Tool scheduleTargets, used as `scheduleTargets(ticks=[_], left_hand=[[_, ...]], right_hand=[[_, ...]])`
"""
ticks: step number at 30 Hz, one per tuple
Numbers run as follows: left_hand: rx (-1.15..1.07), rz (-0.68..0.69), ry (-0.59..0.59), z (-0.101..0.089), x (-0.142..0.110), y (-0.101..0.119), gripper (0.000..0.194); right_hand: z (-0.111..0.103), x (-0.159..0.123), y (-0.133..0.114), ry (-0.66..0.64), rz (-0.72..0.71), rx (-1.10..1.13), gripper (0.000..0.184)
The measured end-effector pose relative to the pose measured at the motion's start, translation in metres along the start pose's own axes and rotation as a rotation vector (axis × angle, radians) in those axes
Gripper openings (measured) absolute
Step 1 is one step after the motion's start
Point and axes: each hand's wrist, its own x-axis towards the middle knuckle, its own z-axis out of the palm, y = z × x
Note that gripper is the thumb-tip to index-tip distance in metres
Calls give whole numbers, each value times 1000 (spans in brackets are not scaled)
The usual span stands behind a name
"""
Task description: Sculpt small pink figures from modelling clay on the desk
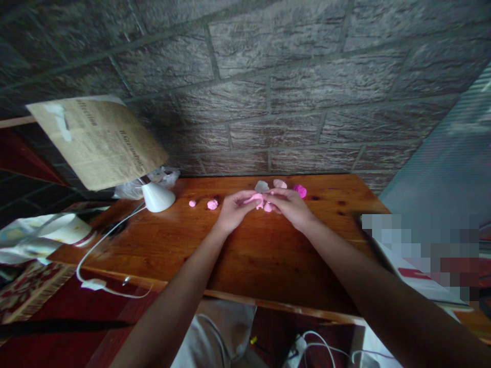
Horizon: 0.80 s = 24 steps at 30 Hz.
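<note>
Over the wooden table, my left hand [237, 208] and my right hand [289, 205] meet around a soft pink piece of modelling clay [256, 199]. Fingers of both hands are closed on it, thumbs on the near side. Just beyond them lie a white lump [262, 186], a pale pink lump [280, 183] and a bright magenta lump [300, 191]. Another pink bit [267, 207] shows below my right fingers; whether it is joined to the held clay I cannot tell. To the left sit a pink lump [212, 204] and a smaller pink ball [192, 203].
A lamp with a white base [159, 198] and a paper-like shade [99, 140] stands at the left, its white cord [103, 237] running over the table edge. A paper cup [71, 228] lies at far left. The stone-patterned wall [245, 102] rises behind the table [268, 260].
</note>
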Motion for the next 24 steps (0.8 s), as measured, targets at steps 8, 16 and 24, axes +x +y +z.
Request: scheduleTargets(ticks=[8,16,24], left_hand=[[14,12,-3,-1,-1,-1,33],[-88,-23,-17,2,-1,-2,39],[-138,-35,-109,4,-2,3,35]], right_hand=[[3,-4,-1,44,131,49,33],[0,-1,-7,88,129,100,31],[-2,4,-7,138,159,194,39]])
